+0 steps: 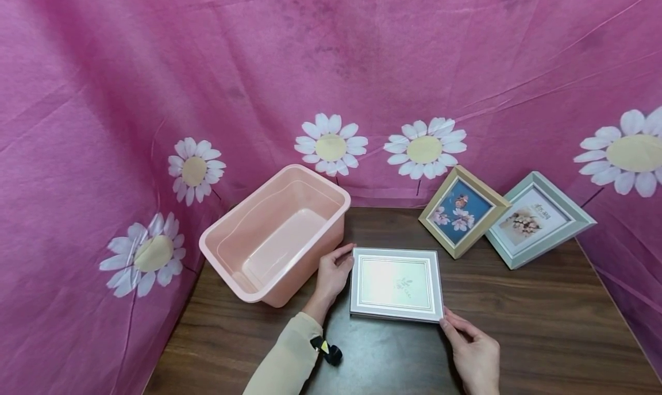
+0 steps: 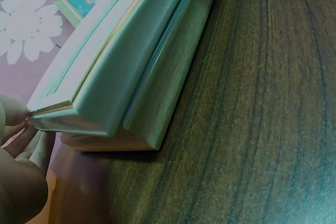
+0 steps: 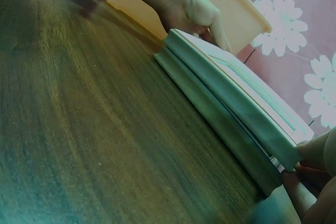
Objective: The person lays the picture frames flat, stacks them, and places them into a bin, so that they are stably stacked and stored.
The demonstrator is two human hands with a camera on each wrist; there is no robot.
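Observation:
A white-silver picture frame lies face up on another frame, whose wooden-looking side shows below it in the left wrist view. At the upper frame's left end, my left hand pinches the edge, thumb above and fingers underneath. My right hand pinches the near right corner; in the right wrist view its thumb and fingers close on the upper frame's end. Glare covers much of the glass, with a faint plant print visible. The lower frame's face is hidden.
A pink plastic bin stands left of the stack, close to my left hand. At the back right, a tan frame with a blue flower picture leans beside a pale green frame. A pink daisy-print curtain hangs behind the wooden table.

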